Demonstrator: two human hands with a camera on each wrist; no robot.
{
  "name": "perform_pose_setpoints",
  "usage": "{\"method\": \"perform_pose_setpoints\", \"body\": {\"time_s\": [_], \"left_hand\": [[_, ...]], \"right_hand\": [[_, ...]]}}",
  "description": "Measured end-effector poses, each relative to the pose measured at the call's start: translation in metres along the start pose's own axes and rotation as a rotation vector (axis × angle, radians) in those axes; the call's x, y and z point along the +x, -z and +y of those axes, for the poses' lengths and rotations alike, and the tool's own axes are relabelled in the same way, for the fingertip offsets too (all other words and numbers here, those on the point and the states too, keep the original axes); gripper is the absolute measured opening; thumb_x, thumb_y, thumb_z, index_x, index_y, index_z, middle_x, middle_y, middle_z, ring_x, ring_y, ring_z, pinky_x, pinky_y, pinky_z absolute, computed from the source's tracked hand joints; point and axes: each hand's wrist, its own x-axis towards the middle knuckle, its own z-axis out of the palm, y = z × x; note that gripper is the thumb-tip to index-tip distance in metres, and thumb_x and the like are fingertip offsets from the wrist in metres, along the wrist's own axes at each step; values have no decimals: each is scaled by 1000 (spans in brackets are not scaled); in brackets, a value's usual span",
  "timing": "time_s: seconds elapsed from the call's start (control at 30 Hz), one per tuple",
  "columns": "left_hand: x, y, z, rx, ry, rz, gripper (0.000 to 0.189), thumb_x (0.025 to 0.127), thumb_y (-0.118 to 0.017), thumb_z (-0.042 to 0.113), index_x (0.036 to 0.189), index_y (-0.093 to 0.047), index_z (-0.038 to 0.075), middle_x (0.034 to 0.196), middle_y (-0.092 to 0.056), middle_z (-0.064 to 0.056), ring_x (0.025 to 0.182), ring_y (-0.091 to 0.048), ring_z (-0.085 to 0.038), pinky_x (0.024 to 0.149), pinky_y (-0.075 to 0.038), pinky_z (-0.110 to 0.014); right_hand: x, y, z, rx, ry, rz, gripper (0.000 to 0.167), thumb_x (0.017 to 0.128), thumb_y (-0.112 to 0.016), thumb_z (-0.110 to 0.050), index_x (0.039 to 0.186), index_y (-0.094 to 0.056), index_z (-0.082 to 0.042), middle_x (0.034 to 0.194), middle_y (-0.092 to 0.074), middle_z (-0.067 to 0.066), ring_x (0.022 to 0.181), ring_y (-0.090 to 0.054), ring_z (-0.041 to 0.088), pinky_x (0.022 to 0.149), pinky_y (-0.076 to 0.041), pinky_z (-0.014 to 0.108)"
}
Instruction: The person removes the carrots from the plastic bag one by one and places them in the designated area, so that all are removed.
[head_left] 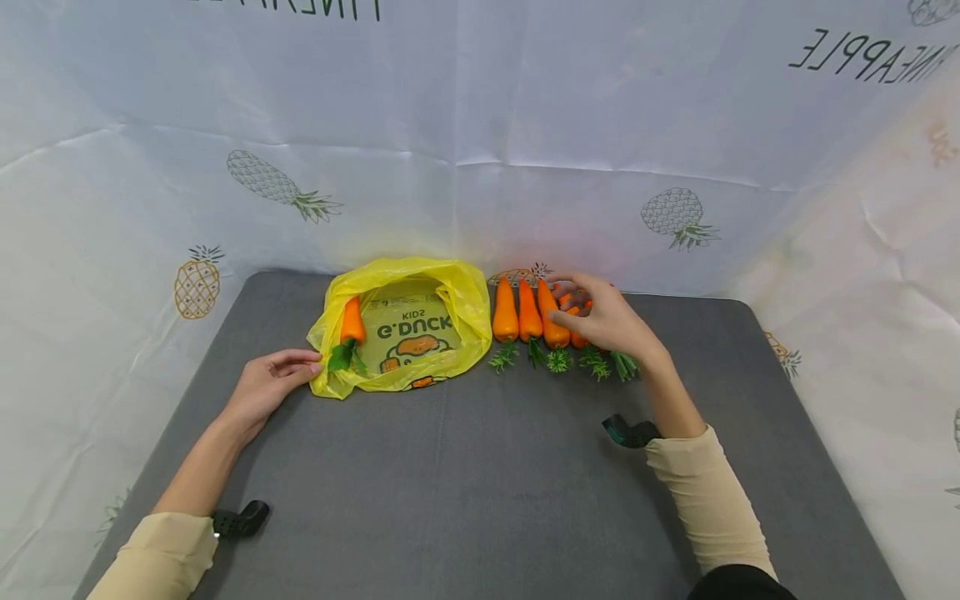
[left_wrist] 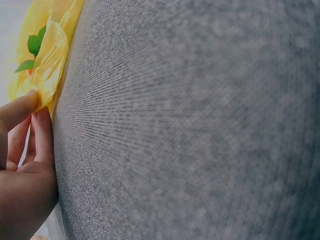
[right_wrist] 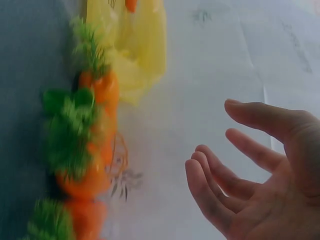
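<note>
A yellow plastic bag (head_left: 480, 333) lies with its mouth spread wide at the back of the table. Inside it, at the left, rests one toy carrot (head_left: 352, 321) with green leaves. My left hand (head_left: 262, 387) pinches the bag's left edge between thumb and fingers, as the left wrist view also shows. My right hand (head_left: 603, 321) is above a row of toy carrots (head_left: 505, 312) right of the bag and partly hides some of them. In the right wrist view its fingers (right_wrist: 210, 195) are loosely bent and apart from the thumb, with nothing between them.
The grey table (head_left: 480, 500) ends at the back against a white cloth (head_left: 525, 217) printed with pineapples. The carrots lie side by side near that back edge, their green tops toward the front. A black wrist camera (head_left: 630, 432) sits on the right wrist.
</note>
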Motion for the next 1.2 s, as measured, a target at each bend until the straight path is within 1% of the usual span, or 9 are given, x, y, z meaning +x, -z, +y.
{"method": "perform_pose_setpoints", "body": {"time_s": [0.1, 0.27, 0.47, 0.6, 0.77, 0.87, 1.0, 1.1, 1.2], "left_hand": [[0, 0, 0, -3, -3, -3, 54, 105, -74, 39, 142, -65, -1, 98, -77, 28, 94, -71, 7, 83, -55, -12], [0, 1, 1, -4, -2, -2, 54, 106, -74, 38, 142, -65, -2, 97, -77, 28, 93, -71, 7, 83, -56, -12], [-2, 2, 1, -5, -9, 1, 54, 105, -74, 38, 141, -65, -2, 97, -77, 28, 93, -71, 7, 83, -56, -12], [-3, 2, 2, -16, -19, 3, 51, 106, -74, 36, 140, -67, -1, 97, -77, 28, 93, -71, 8, 83, -56, -12], [-4, 1, 2, -36, -38, -2, 47, 107, -72, 32, 139, -67, -2, 98, -77, 28, 94, -72, 8, 84, -56, -12], [-4, 1, 2, -35, -40, -6, 47, 107, -72, 32, 140, -66, -2, 98, -77, 28, 94, -72, 8, 84, -56, -11], [-4, 1, 2, -34, -37, -10, 48, 107, -72, 33, 140, -66, -2, 98, -77, 28, 95, -72, 8, 85, -56, -11], [-3, 1, 2, -31, -38, -10, 49, 107, -72, 34, 140, -67, -1, 99, -77, 29, 95, -71, 8, 85, -56, -11], [-2, 1, 1, -32, -40, -8, 49, 107, -72, 35, 140, -67, -1, 98, -77, 29, 95, -71, 8, 85, -56, -11]], "right_hand": [[8, -9, -9, 7, 13, -12, 54, 103, -76, -18, 153, -58, -11, 140, -66, 23, 118, -67, 38, 99, -57, 57], [23, -24, -19, 17, 63, -26, 52, 103, -76, -20, 152, -59, -12, 139, -67, 21, 121, -66, 40, 102, -56, 60], [38, -43, -33, 51, 100, -28, 51, 102, -78, -19, 149, -61, -14, 132, -69, 17, 113, -68, 36, 93, -60, 52], [49, -59, -38, 50, 107, -28, 50, 102, -78, -20, 148, -62, -14, 130, -70, 14, 111, -70, 32, 91, -61, 47], [62, -78, -46, 32, 136, -54, 49, 103, -77, -22, 148, -62, -13, 134, -70, 17, 113, -71, 31, 92, -61, 45], [70, -90, -52, 37, 143, -82, 48, 104, -76, -23, 148, -62, -13, 138, -68, 19, 117, -71, 33, 94, -62, 45], [82, -106, -58, 57, 152, -119, 45, 105, -74, -21, 148, -62, -13, 140, -68, 17, 122, -70, 38, 96, -62, 45], [89, -119, -62, 64, 166, -144, 44, 105, -74, -20, 147, -63, -12, 141, -68, 15, 123, -70, 38, 97, -62, 44], [97, -133, -66, 68, 180, -173, 43, 106, -73, -22, 146, -63, -11, 141, -69, 17, 120, -72, 34, 96, -62, 40]]}}
